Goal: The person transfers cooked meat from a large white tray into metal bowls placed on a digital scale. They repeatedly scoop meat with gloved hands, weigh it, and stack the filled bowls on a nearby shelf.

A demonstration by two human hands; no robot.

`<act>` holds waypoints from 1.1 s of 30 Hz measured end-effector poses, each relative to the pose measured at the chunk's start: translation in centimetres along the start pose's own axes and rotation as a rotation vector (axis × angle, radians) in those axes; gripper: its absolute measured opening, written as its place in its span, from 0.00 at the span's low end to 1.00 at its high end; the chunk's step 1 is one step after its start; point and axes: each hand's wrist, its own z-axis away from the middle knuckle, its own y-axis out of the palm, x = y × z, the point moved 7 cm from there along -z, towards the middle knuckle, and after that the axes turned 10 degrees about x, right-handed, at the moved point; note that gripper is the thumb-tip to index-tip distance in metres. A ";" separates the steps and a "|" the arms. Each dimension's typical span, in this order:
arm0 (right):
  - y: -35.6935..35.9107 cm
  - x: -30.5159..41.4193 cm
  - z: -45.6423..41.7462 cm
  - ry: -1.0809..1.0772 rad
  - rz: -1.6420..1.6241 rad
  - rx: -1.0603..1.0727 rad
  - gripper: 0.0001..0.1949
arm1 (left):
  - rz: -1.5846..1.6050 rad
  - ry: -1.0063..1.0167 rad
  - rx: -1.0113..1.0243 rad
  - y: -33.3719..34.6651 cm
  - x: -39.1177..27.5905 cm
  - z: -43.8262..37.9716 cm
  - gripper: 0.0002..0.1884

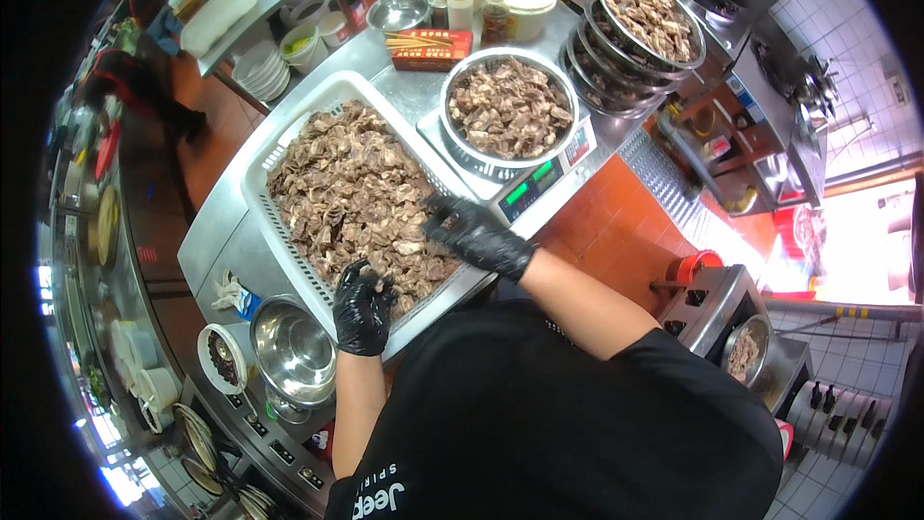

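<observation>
A white slotted plastic basket holds a large heap of cooked, chopped meat pieces. My left hand, in a black glove, is at the basket's near corner, fingers curled around a bit of meat. My right hand, also black-gloved and slightly blurred, reaches over the basket's right rim to the heap; its fingertips are not clear enough to show a grip. Just beyond it, a round metal bowl full of the same meat rests on a digital scale with lit green displays.
Stacked metal bowls of meat stand at the table's far right. Behind the scale are a red box with wooden skewers and white tubs. A shiny metal bowl and a white bucket sit left of my left arm.
</observation>
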 end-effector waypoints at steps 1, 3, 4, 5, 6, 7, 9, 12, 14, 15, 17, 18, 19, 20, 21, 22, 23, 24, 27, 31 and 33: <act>3.5 0.7 0.3 0.151 -0.343 0.212 0.13 | 0.051 -0.048 0.005 2.1 -0.5 0.6 0.15; 6.6 0.3 -0.5 -0.117 -0.138 0.246 0.16 | -0.181 0.023 0.091 5.0 -1.7 1.0 0.12; 7.1 0.2 -0.7 -0.200 -0.044 0.212 0.17 | -0.273 0.076 0.127 5.4 -2.3 1.1 0.11; 7.5 0.1 -0.9 -0.282 0.050 0.177 0.17 | -0.365 0.130 0.164 5.8 -2.8 1.2 0.10; 7.6 0.9 -0.6 -0.361 0.146 0.142 0.18 | -0.454 0.182 0.202 6.1 -3.2 1.4 0.09; 7.2 1.2 -0.2 -0.252 -0.022 0.193 0.14 | -0.467 0.164 0.148 5.6 -3.3 1.5 0.08; 6.9 -0.2 -0.8 -0.247 -0.337 -0.046 0.11 | -0.514 0.171 0.034 3.6 -3.4 2.0 0.09; 4.1 -0.2 -0.2 -0.293 0.110 -0.209 0.18 | -0.446 0.072 -0.138 -0.5 -3.3 2.2 0.08; 3.9 -0.2 -0.1 -0.219 0.165 -0.141 0.27 | -0.316 0.005 -0.206 -2.3 -2.8 2.5 0.09; 3.7 -0.2 0.0 -0.202 0.172 -0.116 0.27 | -0.280 0.006 -0.215 -2.0 -3.0 2.5 0.10; 3.3 -0.3 0.0 -0.157 0.177 -0.081 0.27 | -0.215 0.027 -0.194 -0.8 -3.4 2.2 0.12; 3.4 -0.4 0.0 -0.131 0.172 -0.063 0.26 | -0.186 0.048 -0.170 0.3 -3.6 2.1 0.13; 3.5 -0.6 0.0 -0.104 0.167 -0.045 0.26 | -0.157 0.069 -0.147 1.3 -3.7 1.9 0.15; 3.3 -0.7 0.3 -0.123 0.148 -0.075 0.24 | -0.080 0.092 -0.052 2.5 -3.6 1.6 0.18; 3.1 -0.9 0.4 -0.148 0.127 -0.103 0.22 | -0.073 0.126 -0.066 3.5 -3.7 1.6 0.18; 2.8 -0.9 0.4 -0.178 0.106 -0.136 0.20 | -0.069 0.165 -0.077 4.9 -3.9 1.4 0.17; 2.3 -0.9 0.4 -0.208 0.084 -0.168 0.18 | -0.064 0.204 -0.087 5.9 -4.1 1.4 0.17; 0.6 1.0 1.0 -0.253 0.104 -0.219 0.15 | -0.073 0.213 -0.067 6.4 -4.4 1.5 0.17; -5.5 1.6 1.2 -0.445 0.350 -0.634 0.14 | -0.151 0.208 -0.033 8.2 -4.2 2.0 0.19; -11.0 -2.6 4.2 -0.149 0.393 -0.535 0.38 | -0.425 0.267 -0.017 14.7 -2.8 2.0 0.17; -10.8 -5.5 7.0 -0.034 -0.322 -0.174 0.26 | -0.740 0.348 0.240 21.0 -0.7 1.2 0.14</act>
